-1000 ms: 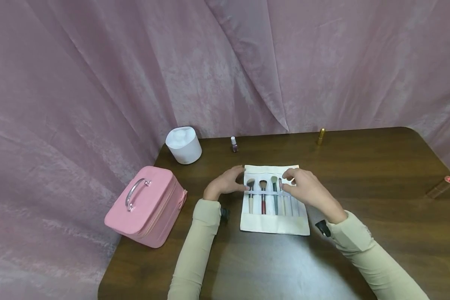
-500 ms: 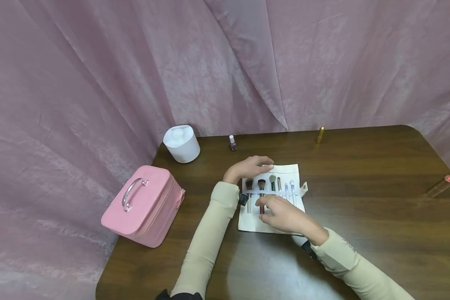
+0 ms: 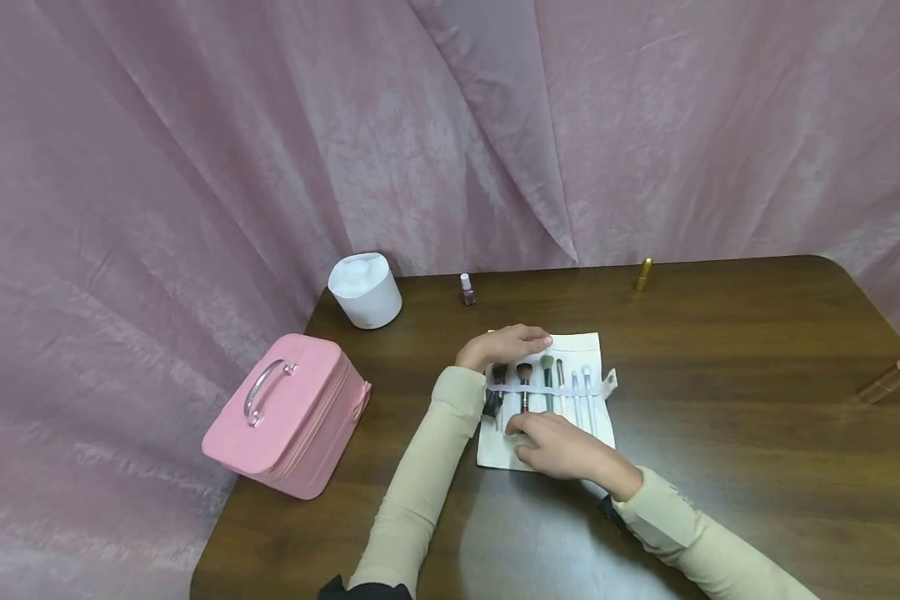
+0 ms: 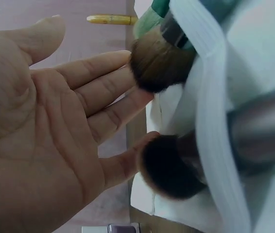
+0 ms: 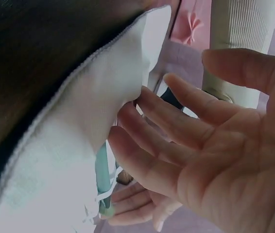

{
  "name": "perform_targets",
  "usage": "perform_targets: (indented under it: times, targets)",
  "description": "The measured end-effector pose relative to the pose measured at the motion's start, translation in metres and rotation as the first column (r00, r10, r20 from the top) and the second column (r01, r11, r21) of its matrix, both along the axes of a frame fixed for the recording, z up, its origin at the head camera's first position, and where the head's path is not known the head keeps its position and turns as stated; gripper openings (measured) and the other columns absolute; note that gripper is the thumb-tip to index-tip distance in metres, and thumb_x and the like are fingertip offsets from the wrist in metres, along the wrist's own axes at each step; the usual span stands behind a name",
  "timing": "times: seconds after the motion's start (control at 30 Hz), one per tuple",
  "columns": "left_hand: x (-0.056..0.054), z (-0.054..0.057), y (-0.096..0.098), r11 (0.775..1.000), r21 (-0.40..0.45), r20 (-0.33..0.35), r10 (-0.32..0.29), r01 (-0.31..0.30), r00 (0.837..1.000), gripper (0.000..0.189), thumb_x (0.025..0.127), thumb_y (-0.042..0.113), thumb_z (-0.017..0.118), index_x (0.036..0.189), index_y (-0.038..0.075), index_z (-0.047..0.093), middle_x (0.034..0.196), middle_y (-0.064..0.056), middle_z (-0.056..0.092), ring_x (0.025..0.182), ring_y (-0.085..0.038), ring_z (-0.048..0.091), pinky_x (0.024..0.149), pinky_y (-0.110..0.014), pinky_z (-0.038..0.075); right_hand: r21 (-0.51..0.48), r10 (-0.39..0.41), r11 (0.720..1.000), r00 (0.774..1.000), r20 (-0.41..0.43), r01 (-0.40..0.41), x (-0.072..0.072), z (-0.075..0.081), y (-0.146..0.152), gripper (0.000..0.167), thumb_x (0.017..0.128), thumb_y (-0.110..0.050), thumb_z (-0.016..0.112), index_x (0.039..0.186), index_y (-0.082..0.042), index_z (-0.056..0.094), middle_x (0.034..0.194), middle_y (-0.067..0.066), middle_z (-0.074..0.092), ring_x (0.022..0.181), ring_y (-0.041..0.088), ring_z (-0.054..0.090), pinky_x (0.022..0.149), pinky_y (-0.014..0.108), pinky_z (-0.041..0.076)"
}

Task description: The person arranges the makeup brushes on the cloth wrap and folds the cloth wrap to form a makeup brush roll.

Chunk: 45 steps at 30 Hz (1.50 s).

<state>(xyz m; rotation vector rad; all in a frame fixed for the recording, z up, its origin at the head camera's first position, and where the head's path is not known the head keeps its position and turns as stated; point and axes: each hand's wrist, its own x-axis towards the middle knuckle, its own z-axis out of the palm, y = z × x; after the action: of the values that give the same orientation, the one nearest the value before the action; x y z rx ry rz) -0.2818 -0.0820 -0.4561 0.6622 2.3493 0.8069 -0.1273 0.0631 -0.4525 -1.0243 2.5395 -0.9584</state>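
Observation:
A white fabric brush roll (image 3: 576, 344) lies unrolled, its makeup brushes (image 3: 524, 372) side by side under a pale elastic band (image 4: 211, 87). My left hand (image 3: 504, 345) reaches across the roll's upper left part, fingers extended. In the left wrist view those fingers lie behind two fluffy brush heads, a brown one (image 4: 159, 60) and a dark one (image 4: 169, 167). Over the lower pocket is my right hand (image 3: 562, 446), loosely bent. The right wrist view has its fingertips (image 5: 145, 94) at the edge of the white pocket (image 5: 74, 126), with the thumb held apart.
A pink vanity case (image 3: 285, 408) with a metal handle stands left. Along the back are a white round container (image 3: 367, 293), a small nail polish bottle (image 3: 468, 292) and a gold tube (image 3: 643, 275). A brown tube with a pink end (image 3: 887, 382) lies far right.
My left hand has moved right, from the roll's left edge to its top. My right hand has come down and left from the right-hand brushes to the lower pocket, uncovering the side tab.

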Motion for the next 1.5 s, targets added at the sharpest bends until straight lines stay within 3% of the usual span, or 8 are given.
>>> perform_targets:
  times: [0.33,0.67,1.1,1.33,1.5]
  targets:
    - [0.004,-0.004,-0.016,0.999,-0.02,-0.027,-0.049,0.048,0.998,0.059,0.11,0.042,0.038,0.156,0.005,0.039,0.158,-0.012,0.04,0.147,-0.027,0.033,0.117,-0.041,0.029,0.008,0.017,1.0,1.0,0.018,-0.017,0.001,-0.001,0.019,0.015,0.092,-0.007,0.065,0.105,-0.001,0.069,0.098,0.005,0.069,0.088,0.019,0.063,0.08,0.04,0.051]
    - [0.019,0.001,-0.042,0.998,-0.029,-0.034,-0.059,0.058,0.998,0.054,0.11,0.038,0.042,0.155,0.009,0.042,0.157,-0.012,0.042,0.143,-0.027,0.041,0.114,-0.039,0.033,0.016,0.018,1.0,1.0,-0.013,-0.018,0.007,0.001,0.053,0.017,0.094,-0.009,0.065,0.108,0.001,0.069,0.104,0.007,0.07,0.097,0.026,0.065,0.086,0.045,0.05]
    - [0.049,0.008,-0.06,0.999,-0.03,-0.02,0.023,-0.024,1.0,0.063,0.108,0.042,0.043,0.157,0.005,0.034,0.161,-0.013,0.034,0.148,-0.026,0.033,0.118,-0.04,0.027,0.005,-0.045,0.999,0.999,0.006,0.045,0.003,0.001,0.091,0.02,0.097,-0.011,0.064,0.111,0.002,0.069,0.107,0.01,0.07,0.099,0.025,0.064,0.085,0.044,0.051]
    - [0.076,0.012,-0.059,1.0,0.0,-0.025,0.009,-0.009,1.0,0.061,0.109,0.035,0.047,0.155,-0.002,0.033,0.158,-0.018,0.037,0.139,-0.032,0.046,0.114,-0.042,0.034,0.029,-0.107,0.994,0.992,0.071,0.106,-0.013,0.001,0.106,0.022,0.099,-0.014,0.062,0.115,0.0,0.069,0.113,0.012,0.07,0.106,0.03,0.063,0.089,0.051,0.049]
    - [0.092,0.009,-0.055,0.999,-0.039,-0.07,0.0,-0.003,0.998,0.063,0.106,0.036,0.053,0.154,-0.001,0.036,0.157,-0.017,0.039,0.139,-0.028,0.046,0.114,-0.039,0.034,0.018,-0.129,0.992,0.989,0.072,0.128,-0.023,-0.002,0.114,0.02,0.099,-0.012,0.062,0.113,0.001,0.069,0.112,0.014,0.071,0.109,0.035,0.063,0.09,0.055,0.048]
